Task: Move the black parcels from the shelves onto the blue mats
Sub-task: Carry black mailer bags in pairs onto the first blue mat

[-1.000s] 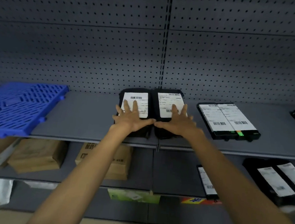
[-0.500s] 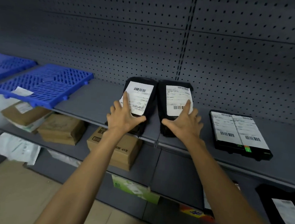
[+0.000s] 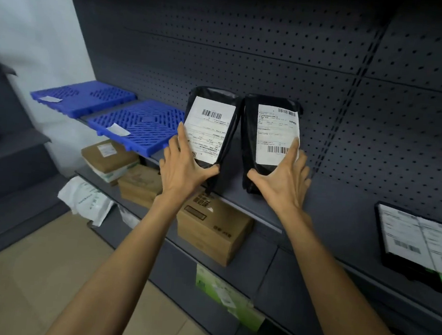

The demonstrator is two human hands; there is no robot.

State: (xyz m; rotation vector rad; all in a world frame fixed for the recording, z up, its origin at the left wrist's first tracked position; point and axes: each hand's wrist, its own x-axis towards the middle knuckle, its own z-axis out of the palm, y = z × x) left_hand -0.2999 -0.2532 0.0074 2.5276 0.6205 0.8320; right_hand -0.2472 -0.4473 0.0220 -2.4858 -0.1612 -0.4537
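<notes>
Two black parcels with white labels are lifted above the grey shelf (image 3: 326,203), tilted up side by side. My left hand (image 3: 185,169) grips the lower end of the left parcel (image 3: 213,124). My right hand (image 3: 283,180) grips the lower end of the right parcel (image 3: 271,134). Two blue mats lie on the shelf to the left: the nearer mat (image 3: 143,125) just left of the left parcel, the farther mat (image 3: 84,98) beyond it. Each mat carries a small white slip. Another black parcel (image 3: 421,246) with two labels lies on the shelf at the far right.
Brown cardboard boxes (image 3: 209,227) and a white bag (image 3: 86,201) sit on the lower shelf under the mats. A green packet (image 3: 227,296) lies on the shelf below. Pegboard backs the shelving. Tan floor lies at lower left beside a dark unit.
Both hands have lifted the two parcels off the shelf and carried them left towards the blue mats. My view has swung left, bringing a second mat into sight.
</notes>
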